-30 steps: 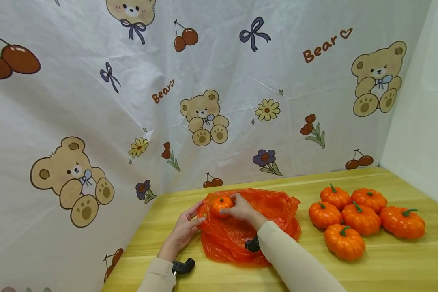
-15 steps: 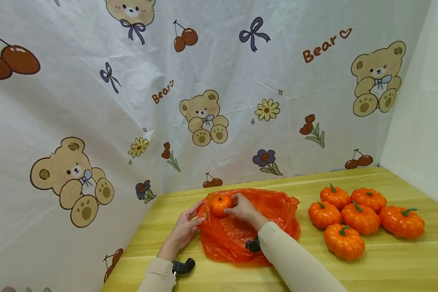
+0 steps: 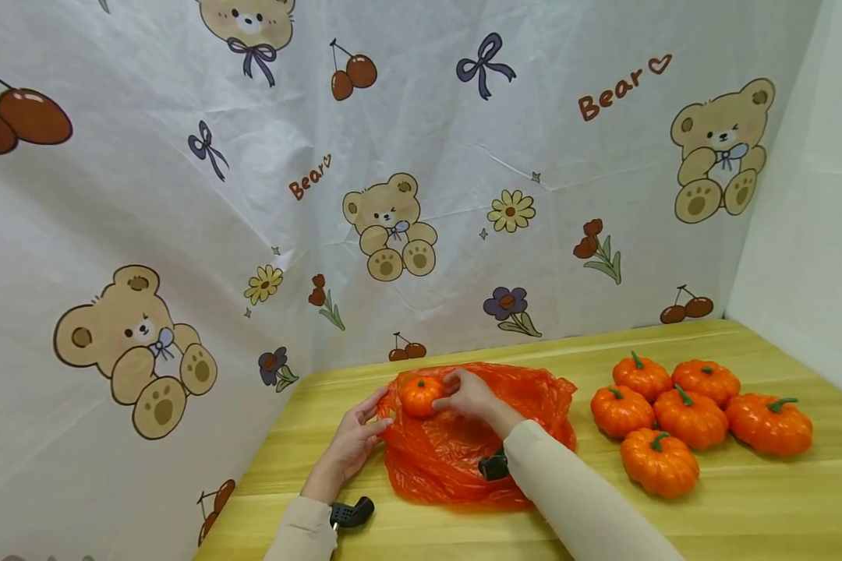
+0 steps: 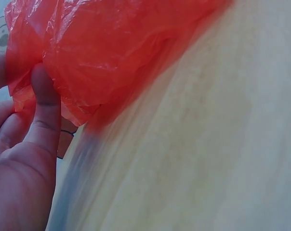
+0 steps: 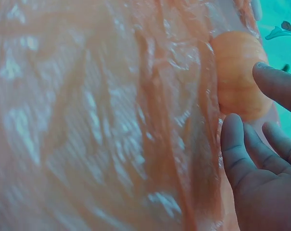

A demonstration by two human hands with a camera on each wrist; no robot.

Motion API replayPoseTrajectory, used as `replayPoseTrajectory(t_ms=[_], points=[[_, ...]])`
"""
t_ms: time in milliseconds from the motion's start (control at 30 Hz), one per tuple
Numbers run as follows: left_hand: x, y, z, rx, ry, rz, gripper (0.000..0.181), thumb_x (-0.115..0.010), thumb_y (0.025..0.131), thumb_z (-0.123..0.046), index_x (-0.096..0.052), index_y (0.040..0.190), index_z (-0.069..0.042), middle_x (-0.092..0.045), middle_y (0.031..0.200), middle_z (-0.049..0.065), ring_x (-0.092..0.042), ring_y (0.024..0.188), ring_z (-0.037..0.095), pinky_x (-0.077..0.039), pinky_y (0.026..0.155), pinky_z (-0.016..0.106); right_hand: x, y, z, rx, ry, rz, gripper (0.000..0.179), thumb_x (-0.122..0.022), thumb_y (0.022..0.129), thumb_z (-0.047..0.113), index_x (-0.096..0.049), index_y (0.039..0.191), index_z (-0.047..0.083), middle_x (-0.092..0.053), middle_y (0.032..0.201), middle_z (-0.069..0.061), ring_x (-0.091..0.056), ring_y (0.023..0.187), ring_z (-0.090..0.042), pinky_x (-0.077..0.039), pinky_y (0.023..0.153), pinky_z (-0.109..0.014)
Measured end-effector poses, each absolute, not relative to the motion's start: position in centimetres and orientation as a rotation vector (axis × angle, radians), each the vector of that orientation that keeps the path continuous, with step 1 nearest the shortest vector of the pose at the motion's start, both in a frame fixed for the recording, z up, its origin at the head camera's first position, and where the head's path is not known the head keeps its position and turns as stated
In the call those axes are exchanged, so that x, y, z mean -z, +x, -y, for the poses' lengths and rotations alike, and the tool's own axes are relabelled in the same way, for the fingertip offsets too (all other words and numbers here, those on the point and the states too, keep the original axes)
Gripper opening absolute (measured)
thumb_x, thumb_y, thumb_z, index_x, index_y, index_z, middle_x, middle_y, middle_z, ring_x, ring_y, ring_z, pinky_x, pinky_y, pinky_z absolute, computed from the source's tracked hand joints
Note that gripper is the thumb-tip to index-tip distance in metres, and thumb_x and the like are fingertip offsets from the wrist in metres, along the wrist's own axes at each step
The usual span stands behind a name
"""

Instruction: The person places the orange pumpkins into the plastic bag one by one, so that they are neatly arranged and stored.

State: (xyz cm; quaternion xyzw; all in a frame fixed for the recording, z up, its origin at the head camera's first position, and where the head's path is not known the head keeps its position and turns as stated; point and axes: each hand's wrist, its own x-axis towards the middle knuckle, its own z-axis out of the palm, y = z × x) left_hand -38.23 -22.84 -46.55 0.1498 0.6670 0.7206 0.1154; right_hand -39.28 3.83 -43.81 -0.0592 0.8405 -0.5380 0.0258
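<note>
A small orange pumpkin (image 3: 422, 397) with a green stem sits at the left side of a crumpled red plastic bag (image 3: 456, 460). My left hand (image 3: 354, 440) pinches the bag's left edge; in the left wrist view the thumb (image 4: 45, 89) presses the red film against the fingers. Just right of the pumpkin is my right hand (image 3: 473, 401). Its fingers are spread loosely beside the pumpkin (image 5: 239, 72) in the right wrist view, not wrapped round it. Whether a fingertip still touches it I cannot tell.
Several more orange pumpkins (image 3: 691, 418) stand grouped on the right of the wooden table (image 3: 730, 514). A white cloth (image 3: 421, 312) printed with bears hangs behind and to the left. A white wall (image 3: 814, 273) borders the right side.
My right thumb has slid off the front of the small pumpkin, and that hand has drawn slightly right. The pumpkin has settled a little left in the bag. My left hand keeps its place.
</note>
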Motion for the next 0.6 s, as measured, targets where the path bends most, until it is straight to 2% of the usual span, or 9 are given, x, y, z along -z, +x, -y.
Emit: replayPoseTrajectory(t_ms=[233,600], points=[[46.6,-38.2,22.8,-2.093,0.458,-1.964,0.075,-0.066,0.098,-0.002,-0.029,0.163,-0.011,-0.024,0.169,0.019,-0.053,0.137,0.02,-0.058,0.098,0.027,43.1,-39.4,-5.0,1.642,-0.219,-2.588,0.05,-0.082,0.089,0.021,-0.059,0.128,0.001,-0.064,0.125,-0.018,-0.064,0.102,-0.026,-0.061,0.084,-0.036],[46.5,-38.2,22.9,-2.096,0.428,-1.976,0.075,-0.066,0.098,-0.002,-0.032,0.163,-0.014,-0.027,0.169,0.016,-0.057,0.129,0.015,-0.059,0.094,0.025,40.9,-38.4,-6.0,1.736,-0.302,-2.531,0.052,-0.08,0.091,0.018,-0.056,0.133,-0.003,-0.064,0.128,-0.022,-0.066,0.1,-0.027,-0.062,0.086,-0.045]])
